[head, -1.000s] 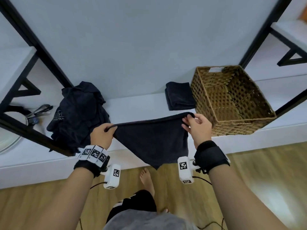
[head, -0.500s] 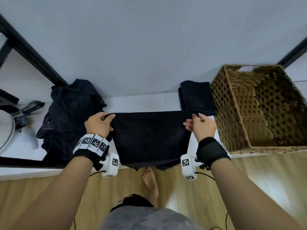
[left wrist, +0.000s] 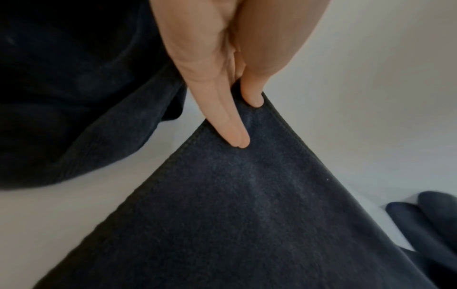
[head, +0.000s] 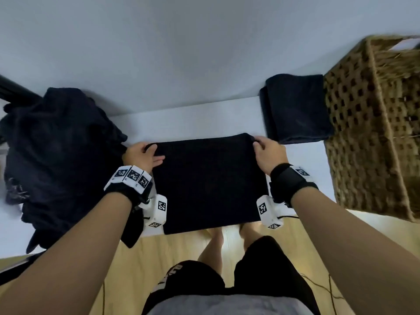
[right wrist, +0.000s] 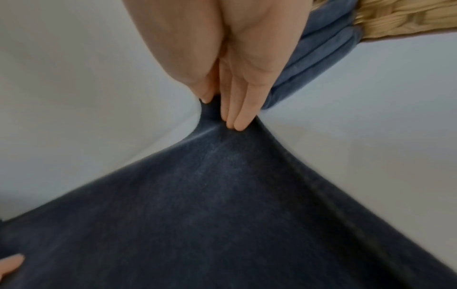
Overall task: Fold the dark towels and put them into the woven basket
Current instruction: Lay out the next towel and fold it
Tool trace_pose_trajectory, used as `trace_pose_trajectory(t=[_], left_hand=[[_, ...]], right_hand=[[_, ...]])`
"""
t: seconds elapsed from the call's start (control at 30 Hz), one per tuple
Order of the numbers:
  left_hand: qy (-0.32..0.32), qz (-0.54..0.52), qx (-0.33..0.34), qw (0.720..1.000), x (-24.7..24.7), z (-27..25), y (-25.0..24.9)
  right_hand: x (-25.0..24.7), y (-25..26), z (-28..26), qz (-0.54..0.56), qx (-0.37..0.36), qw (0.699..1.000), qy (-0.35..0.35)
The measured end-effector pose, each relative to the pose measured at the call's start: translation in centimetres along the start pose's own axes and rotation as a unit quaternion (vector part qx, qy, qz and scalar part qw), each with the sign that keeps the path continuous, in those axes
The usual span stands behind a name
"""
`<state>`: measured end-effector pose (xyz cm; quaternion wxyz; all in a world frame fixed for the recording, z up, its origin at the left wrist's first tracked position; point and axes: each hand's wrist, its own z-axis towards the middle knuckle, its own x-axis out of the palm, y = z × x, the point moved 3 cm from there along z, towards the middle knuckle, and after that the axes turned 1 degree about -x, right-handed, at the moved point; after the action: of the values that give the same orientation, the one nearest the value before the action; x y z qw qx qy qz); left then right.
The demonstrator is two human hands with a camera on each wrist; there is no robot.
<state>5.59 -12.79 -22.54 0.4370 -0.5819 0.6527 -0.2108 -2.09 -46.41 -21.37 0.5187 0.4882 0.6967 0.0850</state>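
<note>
Pinching one far corner each, your left hand (head: 142, 155) and right hand (head: 268, 151) hold one dark towel (head: 209, 180) spread flat on the white shelf (head: 193, 119), its near edge hanging over the front. One folded towel (head: 295, 108) lies touching the one woven basket (head: 372, 123) on the right, and one heap of dark cloth (head: 59, 151) sits left. White lettering on your shorts (head: 172, 276) is too cropped to read.

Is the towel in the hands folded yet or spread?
Spread: the towel lies flat on the white shelf, near edge overhanging, far corners pinched by left hand and right hand.
</note>
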Motion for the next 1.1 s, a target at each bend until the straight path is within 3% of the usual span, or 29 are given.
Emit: trace_pose_trajectory(t=[0.13,0.23,0.37,0.47,0.57,0.63,0.67,0.73,0.83,0.9,1.1], left_hand=[[0.002,0.004,-0.038,0.999,1.0,0.9,0.9],[-0.023,0.006,-0.032,0.999,1.3,0.9,1.0],[-0.079,0.039,0.009,0.996,1.4,0.1,1.2],[-0.084,0.103,0.049,0.990,1.8,-0.7,1.1],[-0.039,0.240,0.156,0.957,2.5,-2.9,0.1],[0.065,0.306,0.228,0.922,3.8,-5.6,0.2],[0.122,0.363,0.246,0.890,4.5,-6.9,0.8],[0.214,0.483,0.221,0.820,5.2,-9.0,2.8],[0.243,0.610,0.154,0.738,4.6,-9.5,5.3],[0.241,0.626,0.149,0.727,4.3,-8.9,5.7],[0.230,0.607,0.156,0.744,4.9,-4.8,4.2]], right_hand=[[1.4,-0.8,-0.6,-0.011,-0.041,0.997,0.060],[1.9,-0.9,-2.9,-0.096,-0.107,0.984,0.101],[4.3,-1.9,-6.5,-0.331,-0.158,0.904,0.221],[4.9,-2.5,-7.0,-0.367,-0.134,0.893,0.225],[5.2,-2.3,-6.7,-0.385,-0.126,0.890,0.209],[5.4,-2.4,-6.6,-0.385,-0.121,0.891,0.208],[5.4,-2.5,-6.5,-0.382,-0.121,0.892,0.209],[5.3,-2.6,-6.5,-0.375,-0.121,0.895,0.211],[5.4,-2.7,-6.2,-0.372,-0.119,0.895,0.214],[5.5,-2.6,-5.8,-0.368,-0.118,0.897,0.216],[5.2,-0.6,-2.5,-0.360,-0.118,0.900,0.217]])
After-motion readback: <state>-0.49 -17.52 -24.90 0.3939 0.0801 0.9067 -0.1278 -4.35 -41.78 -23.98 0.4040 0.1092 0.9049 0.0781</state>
